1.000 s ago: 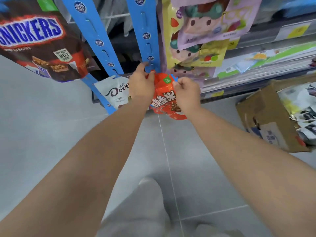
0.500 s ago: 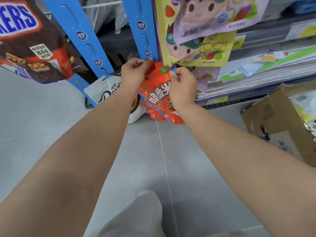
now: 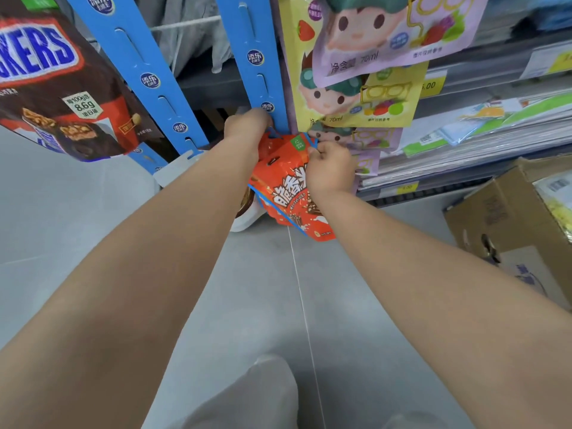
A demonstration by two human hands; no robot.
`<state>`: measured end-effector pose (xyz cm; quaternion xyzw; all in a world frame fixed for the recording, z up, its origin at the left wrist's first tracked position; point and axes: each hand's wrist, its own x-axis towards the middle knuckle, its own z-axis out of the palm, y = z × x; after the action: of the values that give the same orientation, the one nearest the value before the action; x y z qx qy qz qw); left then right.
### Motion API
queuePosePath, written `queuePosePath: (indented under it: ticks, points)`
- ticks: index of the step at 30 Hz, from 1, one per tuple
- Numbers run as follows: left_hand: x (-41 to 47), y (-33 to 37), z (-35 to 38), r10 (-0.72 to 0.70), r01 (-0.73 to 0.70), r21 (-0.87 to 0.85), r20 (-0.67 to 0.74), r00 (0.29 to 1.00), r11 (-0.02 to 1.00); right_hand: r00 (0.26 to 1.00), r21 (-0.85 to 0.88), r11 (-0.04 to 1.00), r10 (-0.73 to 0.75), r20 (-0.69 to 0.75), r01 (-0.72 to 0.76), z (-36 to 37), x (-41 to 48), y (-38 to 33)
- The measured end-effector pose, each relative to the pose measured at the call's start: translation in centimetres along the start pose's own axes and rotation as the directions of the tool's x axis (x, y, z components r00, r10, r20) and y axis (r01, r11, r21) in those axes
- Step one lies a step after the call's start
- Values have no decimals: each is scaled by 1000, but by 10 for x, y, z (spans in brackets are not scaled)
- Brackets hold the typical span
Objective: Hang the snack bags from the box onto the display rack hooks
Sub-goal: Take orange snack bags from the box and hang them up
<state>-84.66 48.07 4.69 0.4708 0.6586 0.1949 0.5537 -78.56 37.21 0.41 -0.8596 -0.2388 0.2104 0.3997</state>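
Hooking step, mid-frame: our left hand (image 3: 247, 126) and right hand (image 3: 329, 165) pinch the glossy orange snack bag (image 3: 286, 196); next, its hole needs a hook on the blue plastic strip (image 3: 261, 72).

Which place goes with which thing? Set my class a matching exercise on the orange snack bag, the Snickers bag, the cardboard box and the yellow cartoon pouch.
Things
1. orange snack bag
2. Snickers bag
3. cardboard box
4. yellow cartoon pouch

Places
a. low at the right edge, open, with packets inside
b. hanging at the upper left
c. held by both hands, left hand and right hand, at the foot of the central blue strip
d. hanging just right of the central blue strip, partly under a purple pouch

Pairs: 1-c, 2-b, 3-a, 4-d
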Motion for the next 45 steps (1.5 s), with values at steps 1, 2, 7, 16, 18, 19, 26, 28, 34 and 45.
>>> queuePosePath:
  ticks: [1, 2, 7, 16, 18, 19, 26, 28, 34, 45]
  points:
    - [-2, -4, -2, 67, -67, -18, -25, 997, 998, 1000, -4, 1000, -1, 8, 1, 0, -1, 1]
    - [-3, -11, -4, 116, -117, -35, -48, 992, 992, 1000, -4, 1000, -8, 17, 8, -1, -2, 1]
    - [-22, -43, -10, 489, -410, 298, -273, 829, 862, 999, 86, 996, 22, 36, -25, -5, -13, 4]
    - [-46, -61, -33, 718, -693, 484, 173, 674, 534, 989, 308, 942, -107, -104, 134, -24, -47, -10]
    - [-54, -50, -34, 762, -711, 418, 64, 644, 566, 981, 381, 907, -134, -143, 179, -26, -50, -20]
    - [-56, -45, -34, 773, -717, 378, 5, 634, 586, 976, 420, 884, -151, -158, 205, -25, -51, -24]
    - [-52, -7, -30, 834, -762, 338, -211, 510, 552, 941, 514, 789, -262, -215, 337, -30, -43, -46]
    - [-44, -3, -28, 838, -764, 347, -193, 510, 544, 934, 513, 783, -255, -251, 351, -32, -35, -47]
    - [-37, 3, -25, 769, -720, 269, -232, 596, 639, 940, 468, 821, -230, -254, 327, -37, -20, -49]
    - [-33, 30, -18, 237, -245, -21, -178, 955, 969, 953, 303, 913, -216, -210, 274, -42, -14, -57]
